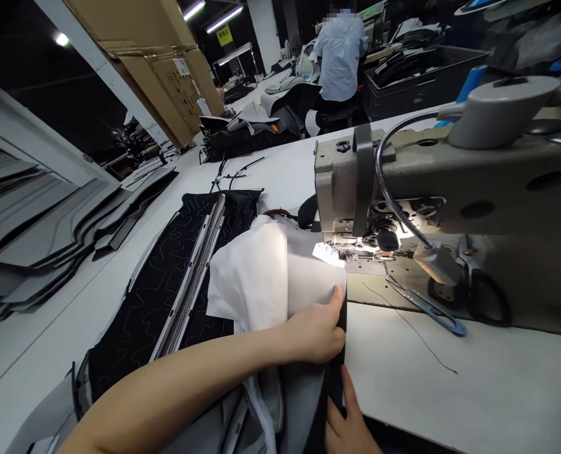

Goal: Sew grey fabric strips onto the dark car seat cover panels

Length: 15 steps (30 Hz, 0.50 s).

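My left hand is closed on the edge of a grey-white fabric piece, its thumb pressed on top of the cloth close to the sewing machine's needle area. My right hand shows only partly at the bottom edge, fingers closed on the dark lower edge of the same piece. A white label lies on the fabric by the presser foot. The beige sewing machine stands on the right, its lamp lit.
Black quilted panels lie on the white table to the left. Blue thread snips rest by the machine base. Stacks of grey cut pieces fill the far left. A person in a light blue shirt sits at the back.
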{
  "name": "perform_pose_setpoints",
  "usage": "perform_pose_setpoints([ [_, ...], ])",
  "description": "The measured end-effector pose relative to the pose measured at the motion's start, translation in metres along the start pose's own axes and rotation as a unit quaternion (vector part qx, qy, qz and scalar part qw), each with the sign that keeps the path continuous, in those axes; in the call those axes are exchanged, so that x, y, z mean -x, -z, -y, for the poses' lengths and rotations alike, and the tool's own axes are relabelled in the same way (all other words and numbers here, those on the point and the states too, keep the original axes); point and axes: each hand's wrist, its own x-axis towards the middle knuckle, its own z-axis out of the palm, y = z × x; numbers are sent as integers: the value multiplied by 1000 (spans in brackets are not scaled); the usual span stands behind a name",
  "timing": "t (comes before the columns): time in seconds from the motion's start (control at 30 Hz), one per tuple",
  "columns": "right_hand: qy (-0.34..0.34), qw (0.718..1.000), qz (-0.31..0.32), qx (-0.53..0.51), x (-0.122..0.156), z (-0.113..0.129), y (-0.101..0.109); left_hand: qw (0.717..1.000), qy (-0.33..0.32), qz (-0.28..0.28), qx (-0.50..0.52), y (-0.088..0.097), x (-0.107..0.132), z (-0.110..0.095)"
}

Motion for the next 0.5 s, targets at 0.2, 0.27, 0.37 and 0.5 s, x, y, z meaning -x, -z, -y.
perform_pose_setpoints([
  [0.2,6,995,-16,-94,-47,-28,29,996,39,-18,-72,15,-22,-17],
  [0.27,25,995,13,-91,-54,-37,36,994,57,-21,-94,18,-26,-22],
  [0.37,38,995,44,-87,-55,-46,40,992,62,-4,-111,17,-21,-27],
  [0.5,44,993,85,-69,-57,-48,44,995,42,16,-93,10,-13,-22],
])
